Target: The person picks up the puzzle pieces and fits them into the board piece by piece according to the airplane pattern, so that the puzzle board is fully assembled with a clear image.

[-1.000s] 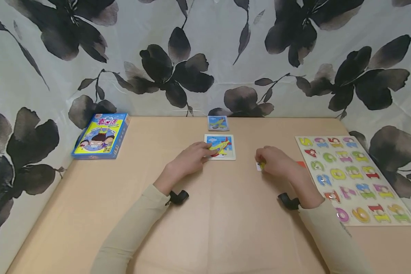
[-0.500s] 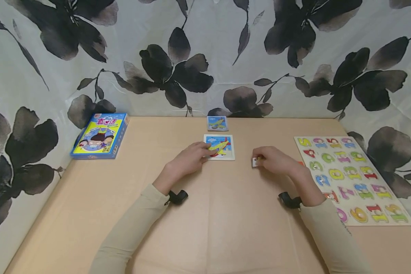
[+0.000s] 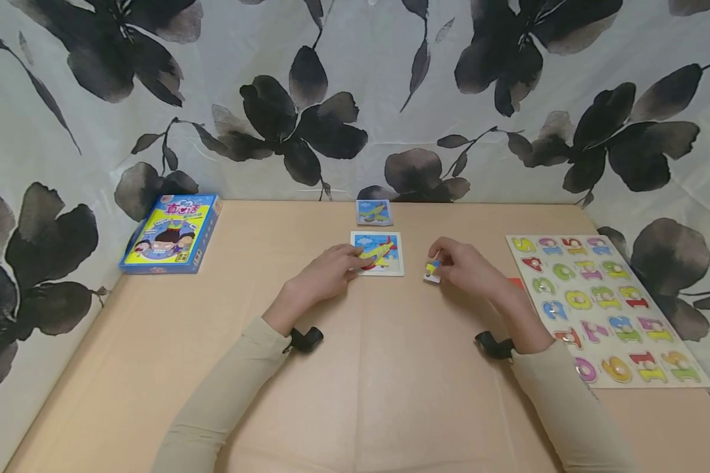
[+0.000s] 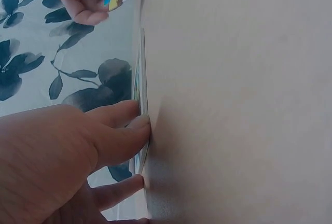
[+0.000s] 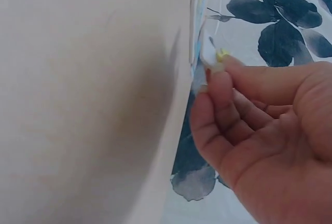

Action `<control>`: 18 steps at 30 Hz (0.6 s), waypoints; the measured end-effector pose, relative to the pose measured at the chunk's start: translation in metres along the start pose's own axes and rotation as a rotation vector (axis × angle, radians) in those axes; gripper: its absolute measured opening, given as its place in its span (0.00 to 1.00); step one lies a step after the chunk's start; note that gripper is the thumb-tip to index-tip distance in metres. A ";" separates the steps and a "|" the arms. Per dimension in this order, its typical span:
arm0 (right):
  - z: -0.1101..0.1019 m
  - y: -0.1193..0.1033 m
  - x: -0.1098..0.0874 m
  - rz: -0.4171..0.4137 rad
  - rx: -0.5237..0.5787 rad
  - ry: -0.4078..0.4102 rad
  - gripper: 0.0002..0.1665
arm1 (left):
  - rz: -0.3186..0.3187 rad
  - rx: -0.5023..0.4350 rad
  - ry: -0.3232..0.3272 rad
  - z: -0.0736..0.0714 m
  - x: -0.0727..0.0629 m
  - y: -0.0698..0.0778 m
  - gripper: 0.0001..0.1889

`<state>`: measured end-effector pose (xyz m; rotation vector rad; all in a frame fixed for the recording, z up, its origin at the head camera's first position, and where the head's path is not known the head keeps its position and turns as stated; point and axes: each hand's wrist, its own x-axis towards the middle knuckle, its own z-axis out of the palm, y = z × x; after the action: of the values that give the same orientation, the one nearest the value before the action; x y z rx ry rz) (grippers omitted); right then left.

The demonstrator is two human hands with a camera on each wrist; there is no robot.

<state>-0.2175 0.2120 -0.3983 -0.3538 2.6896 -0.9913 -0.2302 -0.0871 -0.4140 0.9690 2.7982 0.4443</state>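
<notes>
The left hand [image 3: 325,268] rests at the left side of a square white-framed puzzle [image 3: 384,257] with a yellow airplane picture on blue. Its index finger lies over the picture and its thumb touches the near edge, as the left wrist view shows. Thumb and fingertips of the right hand [image 3: 466,265] pinch a small puzzle piece [image 3: 432,271], white-edged with yellow and blue on it. That piece is held upright, a short way right of the puzzle. In the right wrist view the fingertips cover part of the puzzle piece [image 5: 209,53].
Behind the puzzle lies a small blue card [image 3: 374,212] with a similar airplane. A blue and yellow box [image 3: 171,234] sits at back left. On the right, a board of colourful letter shapes [image 3: 603,302] lies partly under the right forearm, beside a red-orange piece [image 3: 516,282].
The right hand has moved left towards the puzzle with the puzzle piece, turning it so its coloured face shows. The left hand has stayed on the puzzle.
</notes>
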 end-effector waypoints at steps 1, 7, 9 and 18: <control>0.000 0.000 0.001 -0.005 0.008 0.017 0.11 | 0.000 -0.001 0.000 0.000 0.000 0.000 0.23; 0.003 -0.004 0.005 -0.024 0.024 0.049 0.10 | 0.002 -0.003 0.005 -0.002 -0.001 -0.001 0.23; 0.005 -0.006 0.007 -0.024 0.024 0.051 0.11 | 0.003 0.000 0.001 -0.001 0.000 0.000 0.23; 0.016 -0.020 0.018 0.007 0.164 0.056 0.14 | -0.010 0.008 -0.017 0.001 0.001 0.000 0.23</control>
<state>-0.2266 0.1821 -0.3996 -0.2879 2.6331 -1.2266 -0.2307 -0.0868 -0.4150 0.9559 2.7905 0.4227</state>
